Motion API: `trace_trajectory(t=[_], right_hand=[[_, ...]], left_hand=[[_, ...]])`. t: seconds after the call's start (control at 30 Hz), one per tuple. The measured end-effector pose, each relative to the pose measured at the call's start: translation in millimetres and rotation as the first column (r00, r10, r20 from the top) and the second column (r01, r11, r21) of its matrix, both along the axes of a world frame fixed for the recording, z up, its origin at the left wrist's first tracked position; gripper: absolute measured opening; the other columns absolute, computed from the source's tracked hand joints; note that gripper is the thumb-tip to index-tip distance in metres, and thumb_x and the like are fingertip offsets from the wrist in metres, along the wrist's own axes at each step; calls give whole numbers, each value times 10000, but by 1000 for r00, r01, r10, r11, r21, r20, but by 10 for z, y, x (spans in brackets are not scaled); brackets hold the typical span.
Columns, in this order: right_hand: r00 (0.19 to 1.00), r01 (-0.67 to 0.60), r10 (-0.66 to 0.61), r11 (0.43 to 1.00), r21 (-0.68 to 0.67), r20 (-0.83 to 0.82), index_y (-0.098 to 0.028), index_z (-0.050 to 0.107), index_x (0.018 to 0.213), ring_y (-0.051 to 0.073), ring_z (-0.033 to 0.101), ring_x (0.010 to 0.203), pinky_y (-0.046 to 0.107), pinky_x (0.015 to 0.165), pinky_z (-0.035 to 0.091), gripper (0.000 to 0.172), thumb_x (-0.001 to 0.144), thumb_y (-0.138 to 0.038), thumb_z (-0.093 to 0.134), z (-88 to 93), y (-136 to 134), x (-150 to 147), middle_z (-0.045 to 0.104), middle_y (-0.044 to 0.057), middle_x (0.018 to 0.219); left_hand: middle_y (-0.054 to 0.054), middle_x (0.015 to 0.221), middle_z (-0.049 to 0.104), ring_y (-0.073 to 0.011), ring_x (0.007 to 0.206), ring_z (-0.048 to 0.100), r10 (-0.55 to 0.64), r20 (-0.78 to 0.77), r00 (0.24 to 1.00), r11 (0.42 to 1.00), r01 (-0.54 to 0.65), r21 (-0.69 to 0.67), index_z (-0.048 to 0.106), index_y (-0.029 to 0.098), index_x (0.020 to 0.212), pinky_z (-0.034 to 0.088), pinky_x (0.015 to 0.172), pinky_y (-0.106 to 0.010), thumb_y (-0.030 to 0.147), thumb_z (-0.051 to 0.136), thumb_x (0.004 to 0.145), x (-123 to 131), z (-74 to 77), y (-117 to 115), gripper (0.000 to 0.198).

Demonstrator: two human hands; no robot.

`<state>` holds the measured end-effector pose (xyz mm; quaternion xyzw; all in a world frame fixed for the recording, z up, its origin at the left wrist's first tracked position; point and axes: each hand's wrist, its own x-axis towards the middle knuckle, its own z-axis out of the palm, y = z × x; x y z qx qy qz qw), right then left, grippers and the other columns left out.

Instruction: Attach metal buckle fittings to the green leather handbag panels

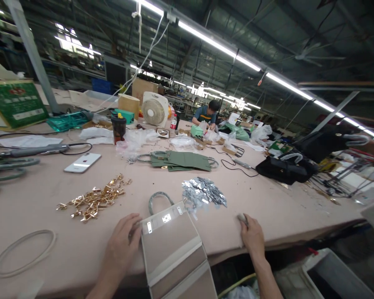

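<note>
A flat beige bag panel (171, 253) with a round handle (160, 202) and small shiny metal plates lies before me, its lower end over the table's front edge. My left hand (123, 241) grips the panel's upper left edge, its fingers bent there. To the right of the panel, my right hand (252, 233) is closed on a small greyish object (242, 219) just above or on the tabletop; what it is I cannot tell. Beyond the panel lies a pile of silvery metal plates (204, 192). Gold-coloured hardware pieces (96, 198) are heaped at the left.
Green bag pieces (182, 160) lie mid-table, with a white phone (82, 162) to the left. A beige cord loop (25, 253) is at the near left. Black bags (286, 166) stand at the right, near another person's arm (372, 147). A fan (155, 110) stands farther back.
</note>
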<state>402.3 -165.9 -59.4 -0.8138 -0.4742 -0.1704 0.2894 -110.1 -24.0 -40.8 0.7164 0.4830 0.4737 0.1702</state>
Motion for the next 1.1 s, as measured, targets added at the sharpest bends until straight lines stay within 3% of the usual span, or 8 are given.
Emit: trace_trajectory(t=[0.17, 0.33, 0.47, 0.6, 0.67, 0.77, 0.87, 1.1], right_hand=[[965, -188, 192, 981, 41, -176, -218, 696, 1240, 341, 665, 1105, 510, 1018, 510, 481, 959, -573, 532, 55, -234, -356, 724, 162, 1172], [837, -187, 269, 959, 214, -477, -241, 686, 1281, 355, 662, 1213, 482, 1010, 558, 570, 883, -649, 649, 406, -129, -795, 716, 139, 1297], [536, -202, 456, 886, 417, -710, -220, 621, 1341, 299, 720, 1056, 441, 906, 601, 612, 880, -611, 712, 811, 237, -1274, 736, 127, 1230], [171, -150, 677, 736, 660, -716, -261, 625, 1268, 244, 694, 1064, 430, 903, 595, 423, 923, -494, 698, 1138, 682, -1768, 701, 84, 1215], [38, -115, 725, 687, 718, -688, -260, 641, 1230, 215, 686, 981, 404, 862, 594, 375, 917, -461, 686, 1215, 899, -1972, 687, 58, 1123], [-88, -29, 738, 670, 742, -669, -233, 666, 1137, 136, 583, 673, 305, 646, 545, 342, 934, -505, 622, 1180, 1186, -2214, 606, -1, 873], [-102, 61, 731, 682, 729, -675, -211, 642, 955, 87, 386, 497, 228, 484, 384, 354, 945, -560, 578, 1010, 1394, -2380, 447, -64, 687], [39, 131, 784, 611, 781, -620, -238, 434, 744, 86, 237, 431, 216, 433, 260, 409, 963, -573, 518, 682, 1508, -2519, 286, -108, 578]], left_hand=[[-102, 1263, 684, -292, 1204, 636, -105, -100, 989, 982, 119, 150, 656, 258, 1230, 563, 1044, -500, 328, 561, 991, 111, 87, -75, 266], [-86, 1410, 651, -296, 1301, 604, -333, -301, 894, 913, 385, 134, 634, 296, 1346, 526, 1108, -490, 275, 630, 942, 557, 318, -111, 405], [-106, 1491, 600, -335, 1358, 557, -365, -390, 846, 908, 416, 52, 595, 270, 1404, 489, 1122, -546, 328, 721, 890, 876, 330, -45, 532], [-100, 1482, 609, -330, 1352, 553, -326, -434, 840, 927, 373, 25, 597, 254, 1396, 459, 1127, -549, 350, 709, 896, 988, 257, -28, 521], [-100, 1470, 617, -321, 1348, 552, -304, -447, 841, 934, 355, 33, 604, 246, 1385, 446, 1134, -536, 340, 684, 907, 1002, 243, -48, 494], [-105, 1466, 619, -323, 1344, 552, -282, -459, 842, 942, 335, 37, 611, 232, 1367, 439, 1136, -530, 305, 672, 898, 1021, 250, -90, 479], [-110, 1461, 621, -330, 1353, 545, -271, -451, 851, 945, 325, 45, 606, 224, 1356, 431, 1140, -536, 265, 667, 878, 1043, 268, -114, 483], [-103, 1432, 640, -326, 1337, 548, -267, -449, 853, 946, 321, 47, 578, 223, 1371, 403, 1163, -523, 255, 637, 887, 1071, 314, -85, 488]])
